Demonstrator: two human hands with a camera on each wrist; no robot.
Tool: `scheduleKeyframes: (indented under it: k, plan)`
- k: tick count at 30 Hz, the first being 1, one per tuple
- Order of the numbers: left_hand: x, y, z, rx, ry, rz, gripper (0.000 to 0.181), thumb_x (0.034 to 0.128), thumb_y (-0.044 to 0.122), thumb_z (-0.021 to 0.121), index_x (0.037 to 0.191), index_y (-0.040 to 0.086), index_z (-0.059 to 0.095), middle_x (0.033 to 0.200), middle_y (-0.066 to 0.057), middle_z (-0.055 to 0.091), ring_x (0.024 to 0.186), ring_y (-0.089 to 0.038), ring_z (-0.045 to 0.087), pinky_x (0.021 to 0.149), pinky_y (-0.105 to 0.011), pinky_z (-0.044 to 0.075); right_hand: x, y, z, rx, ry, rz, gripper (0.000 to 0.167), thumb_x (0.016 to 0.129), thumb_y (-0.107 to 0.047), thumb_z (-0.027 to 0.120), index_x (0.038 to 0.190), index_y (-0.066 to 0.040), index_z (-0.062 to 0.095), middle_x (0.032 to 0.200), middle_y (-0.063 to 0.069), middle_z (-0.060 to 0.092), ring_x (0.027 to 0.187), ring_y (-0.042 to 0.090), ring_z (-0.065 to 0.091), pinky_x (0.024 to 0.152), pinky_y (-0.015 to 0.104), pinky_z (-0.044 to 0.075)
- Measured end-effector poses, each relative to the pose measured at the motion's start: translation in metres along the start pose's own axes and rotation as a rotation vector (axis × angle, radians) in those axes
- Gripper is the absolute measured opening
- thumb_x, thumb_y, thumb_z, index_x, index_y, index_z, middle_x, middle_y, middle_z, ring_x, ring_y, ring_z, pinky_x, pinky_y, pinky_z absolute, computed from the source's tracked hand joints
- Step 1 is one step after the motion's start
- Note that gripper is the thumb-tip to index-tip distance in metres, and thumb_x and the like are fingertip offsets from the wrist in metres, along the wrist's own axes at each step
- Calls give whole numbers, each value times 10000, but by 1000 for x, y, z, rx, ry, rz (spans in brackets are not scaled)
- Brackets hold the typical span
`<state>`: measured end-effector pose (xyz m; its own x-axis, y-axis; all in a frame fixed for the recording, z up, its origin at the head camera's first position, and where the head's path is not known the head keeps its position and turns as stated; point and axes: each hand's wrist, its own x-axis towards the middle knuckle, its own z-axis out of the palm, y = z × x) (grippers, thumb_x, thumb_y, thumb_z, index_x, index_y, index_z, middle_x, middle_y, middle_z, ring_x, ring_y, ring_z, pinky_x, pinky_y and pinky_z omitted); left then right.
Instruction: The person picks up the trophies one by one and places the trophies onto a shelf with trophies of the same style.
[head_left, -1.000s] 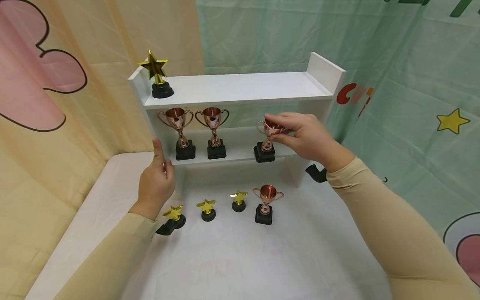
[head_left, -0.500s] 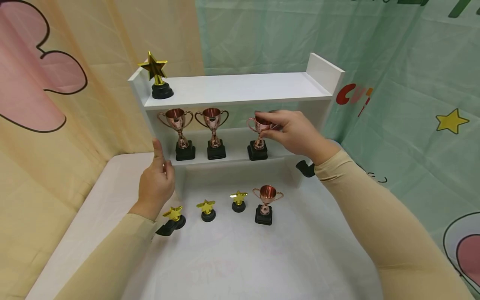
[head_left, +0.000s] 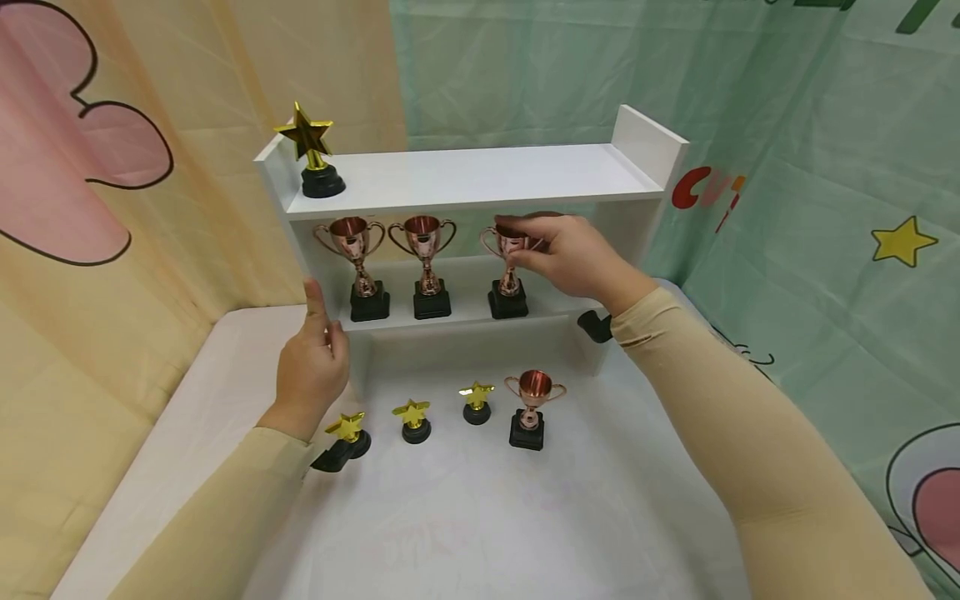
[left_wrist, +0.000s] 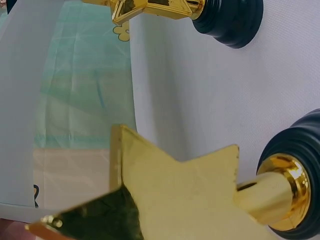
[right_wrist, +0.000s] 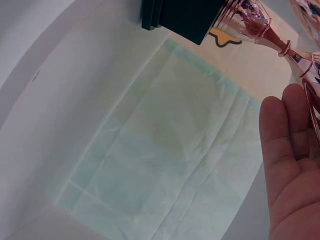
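Sizing up the head view, 12 being far: we have the white table (head_left: 562, 525) filling the lower half, left edge running 8 to 9, wide open room at 6. White shelf unit (head_left: 450, 175) at 12; top deck (head_left: 525, 171) gives us open room from 12 to its right end wall (head_left: 651, 150), between 1 and 2. Right hand (head_left: 573, 254), 2 o'clock: thumb and fingers pinching the bowl of the gripped cup (head_left: 509, 298), upright at the middle deck's front edge; we can't tell if the base bears on it. Left hand (head_left: 311, 367), 8 o'clock: one finger straight up, others loosely bent; contact with the shelf's side, can't tell. Far-left cup (head_left: 352, 239) and neighbour cup (head_left: 423, 237), 9 to 10, gap before ours. Table cup (head_left: 528, 429) at 5. Gold star trophy (head_left: 318, 175), top deck, 10. Three small stars (head_left: 412, 414), 6 to 8.
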<state>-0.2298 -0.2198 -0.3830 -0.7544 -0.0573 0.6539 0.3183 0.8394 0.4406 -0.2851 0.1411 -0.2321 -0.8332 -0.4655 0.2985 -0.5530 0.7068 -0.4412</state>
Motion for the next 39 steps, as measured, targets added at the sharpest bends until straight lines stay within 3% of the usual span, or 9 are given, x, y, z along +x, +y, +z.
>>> scheduleKeyframes:
  k: [5,9,17,39]
  plan:
    - [0,-1,0,-8,12,5,878,1079,99,435,1647,507,-95,659,-156,455,440,-183,286,450,-336,280,5,-1,1,33,-28,43,517,1040,-298,682,1540,-245,564,1348,65,710,1020,211,644,843,398,497]
    - [0,-1,1,-9,18,12,881,1076,93,437,1649,503,-91,646,-153,450,437,-180,281,446,-335,276,8,0,4,55,-34,51,509,1047,-302,671,1542,-255,562,1286,62,722,994,208,626,824,386,485]
    - [1,1,0,2,5,-3,871,1081,96,433,1654,489,-93,606,-131,437,434,-171,286,446,-329,285,14,0,11,99,-20,42,503,1053,-317,659,1544,-281,558,1208,56,720,942,199,594,789,367,468]
    - [-1,2,1,11,-5,-16,850,1085,111,424,1664,458,-92,584,-124,424,445,-186,294,456,-338,283,20,-5,21,100,-2,14,523,1048,-310,670,1554,-274,545,1309,66,673,926,208,618,785,370,482]
